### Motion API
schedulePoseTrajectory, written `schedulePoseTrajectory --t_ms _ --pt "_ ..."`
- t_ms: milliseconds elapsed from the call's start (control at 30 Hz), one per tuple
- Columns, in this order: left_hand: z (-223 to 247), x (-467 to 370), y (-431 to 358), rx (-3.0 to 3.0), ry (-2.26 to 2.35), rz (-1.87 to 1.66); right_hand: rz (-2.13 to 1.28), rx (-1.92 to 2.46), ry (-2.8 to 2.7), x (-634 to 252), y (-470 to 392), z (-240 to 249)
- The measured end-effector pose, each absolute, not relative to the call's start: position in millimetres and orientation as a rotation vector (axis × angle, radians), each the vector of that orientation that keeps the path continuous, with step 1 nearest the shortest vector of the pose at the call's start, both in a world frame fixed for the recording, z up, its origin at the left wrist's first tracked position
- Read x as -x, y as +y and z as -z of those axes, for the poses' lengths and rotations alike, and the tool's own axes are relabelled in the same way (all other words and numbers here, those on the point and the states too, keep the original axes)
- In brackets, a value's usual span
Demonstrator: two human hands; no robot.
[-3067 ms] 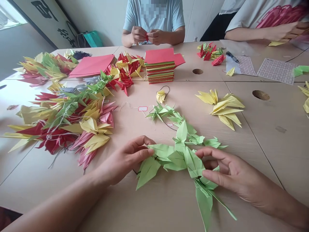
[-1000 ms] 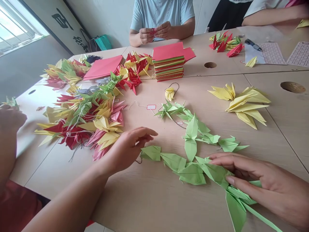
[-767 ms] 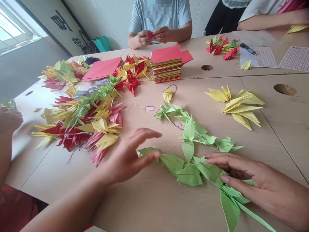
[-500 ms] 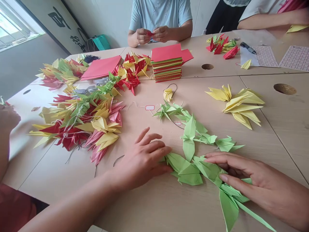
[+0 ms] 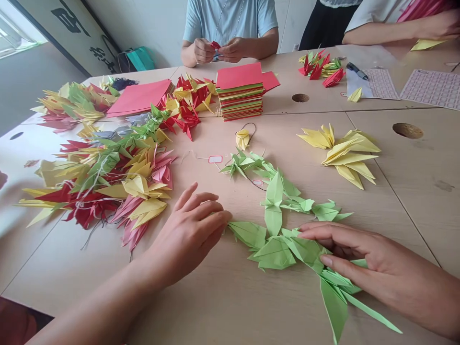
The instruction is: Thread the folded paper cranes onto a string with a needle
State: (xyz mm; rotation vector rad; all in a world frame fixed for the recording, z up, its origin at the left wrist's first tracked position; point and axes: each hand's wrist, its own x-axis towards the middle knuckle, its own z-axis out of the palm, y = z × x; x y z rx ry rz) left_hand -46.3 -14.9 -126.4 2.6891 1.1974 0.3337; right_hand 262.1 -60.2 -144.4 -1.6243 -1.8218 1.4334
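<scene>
- Garland of green folded paper (image 5: pixel 275 255) lies on the table (image 5: pixel 215 311), stretched between both hands!
- Right hand (image 5: pixel 381 254) grips it firmly, thumb and fingers closed on the folds.
- Left hand (image 5: pixel 196 230) reaches its left tip, fingers curled, thumb hidden; whether it grasps, one cannot tell.
- Just beyond curve more green folds (image 5: pixel 290 187), with yellow folded pieces (image 5: pixel 347 154) off to the right.
- Farther back, a tall paper stack (image 5: pixel 240 98)!

Room: a craft workroom, by all I'm seeing!
Table (image 5: pixel 201 306): broad, shared, holes (image 5: pixel 408 130) in its top like a desk's.
Paper: a tall stack (image 5: pixel 240 98), and here, folded green pieces (image 5: pixel 276 254) before me!
Opposite: a person (image 5: pixel 232 24), pinching red paper (image 5: pixel 215 45).
</scene>
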Motion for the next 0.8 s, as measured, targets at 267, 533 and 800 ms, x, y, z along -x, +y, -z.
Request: schedulePoseTrajectory --t_ms 267,533,800 --pt "122 23 -36 -2.712 1.160 -0.669 -1.451 1.530 -1.942 -259 -58 136" --pt "126 24 -32 -2.676 1.129 -0.288 -1.397 1.533 -1.952 -256 -57 133" --pt "123 27 -34 -2.680 1.220 -0.463 -1.471 1.505 -1.930 -258 -60 134"
